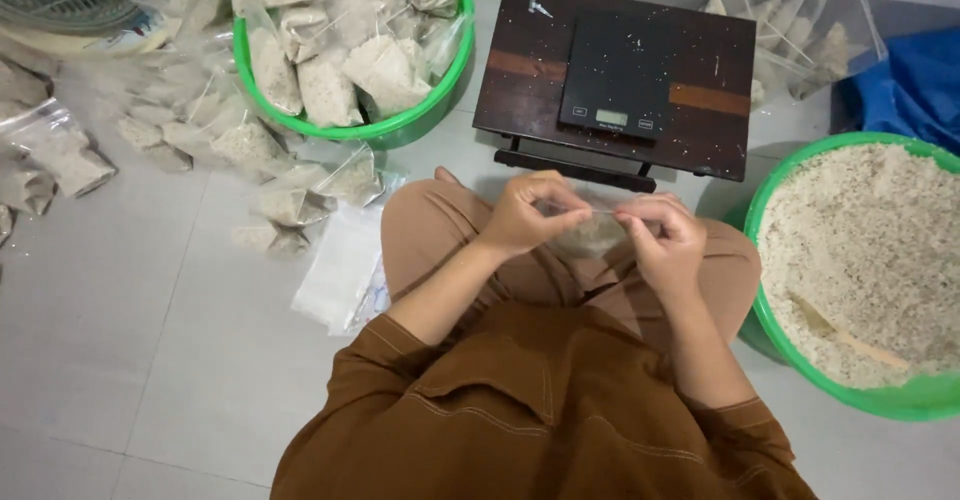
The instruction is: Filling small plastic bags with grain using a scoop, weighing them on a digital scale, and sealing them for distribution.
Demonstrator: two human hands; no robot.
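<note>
Fingers of both the left hand and right hand pinch the top edge of a small clear bag of grain, held above the lap, near the black scale on its dark counter.

The small bag pinched between both hands is thin clear plastic, faintly glossy. Just beyond it, the low table is dark varnished wood, speckled with pale grains; the scale on it is smooth black. Right of the table, the green tub is shiny plastic holding coarse, matt meal.
</note>
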